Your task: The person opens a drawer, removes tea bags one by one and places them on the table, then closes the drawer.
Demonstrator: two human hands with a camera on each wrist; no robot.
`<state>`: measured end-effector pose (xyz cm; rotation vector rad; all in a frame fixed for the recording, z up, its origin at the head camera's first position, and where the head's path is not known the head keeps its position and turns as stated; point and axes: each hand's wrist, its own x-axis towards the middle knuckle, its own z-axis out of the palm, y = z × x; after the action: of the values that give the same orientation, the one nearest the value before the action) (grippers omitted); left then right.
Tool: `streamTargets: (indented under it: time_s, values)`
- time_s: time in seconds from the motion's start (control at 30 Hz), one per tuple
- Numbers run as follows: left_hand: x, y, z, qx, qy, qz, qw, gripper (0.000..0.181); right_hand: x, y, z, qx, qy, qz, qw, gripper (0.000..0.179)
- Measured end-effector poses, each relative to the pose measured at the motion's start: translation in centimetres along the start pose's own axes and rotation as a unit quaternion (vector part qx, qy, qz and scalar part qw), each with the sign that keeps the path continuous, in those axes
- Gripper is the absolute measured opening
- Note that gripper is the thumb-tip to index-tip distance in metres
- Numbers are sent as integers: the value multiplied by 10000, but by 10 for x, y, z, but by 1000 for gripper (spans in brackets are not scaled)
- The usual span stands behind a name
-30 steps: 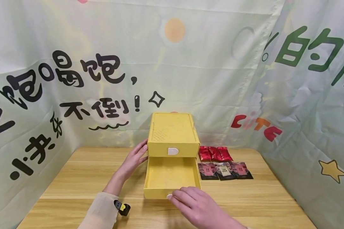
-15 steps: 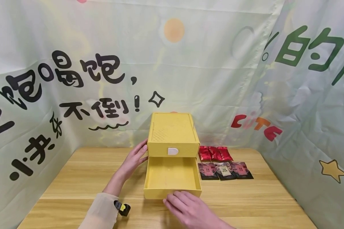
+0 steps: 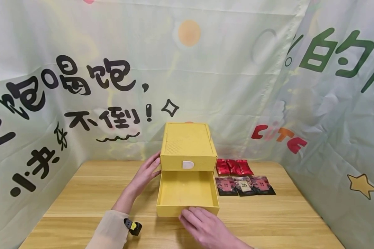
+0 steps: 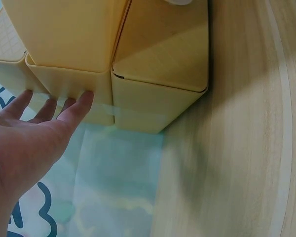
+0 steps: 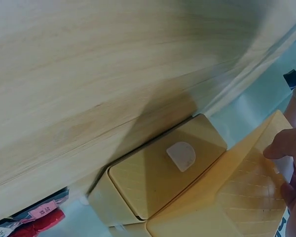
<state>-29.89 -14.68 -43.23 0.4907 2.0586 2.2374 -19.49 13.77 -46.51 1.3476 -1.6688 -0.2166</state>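
Note:
A yellow drawer unit (image 3: 187,140) stands on the wooden table, with its middle drawer (image 3: 187,188) pulled out and nothing inside. Beneath it, the bottom drawer (image 5: 158,173) is closed, its pale handle (image 5: 181,156) showing in the right wrist view. My left hand (image 3: 145,173) rests its outstretched fingers against the unit's left side, as the left wrist view also shows. At the front of the open drawer is my right hand (image 3: 203,224), thumb and curled fingers pinching the drawer's handle, which the hand mostly hides.
Right of the unit lie several red foil packets (image 3: 233,167). In front of them is a row of dark packets with pink and pale labels (image 3: 244,186). A printed cloth (image 3: 230,86) hangs behind and along the sides of the table (image 3: 90,204).
My right hand has shifted slightly left along the drawer front and now covers the pale handle that showed earlier. The left hand and the pulled-out drawer have stayed put.

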Motion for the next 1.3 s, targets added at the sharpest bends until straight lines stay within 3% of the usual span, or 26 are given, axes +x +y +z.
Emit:
streamTargets:
  time_s: [0.53,0.97,1.3]
  values:
    - [1,-3,-1,-43,88,-14,10000,62,6,7,3,230,280,283,9989,46]
    - [2,-1,-1,57,72,56,9999,62,8,12,9,400,-135,678,9968,50]
    - [1,-2,-1,34,118,-18,9999,61,8,19,22,351,-183,790,9961,48]
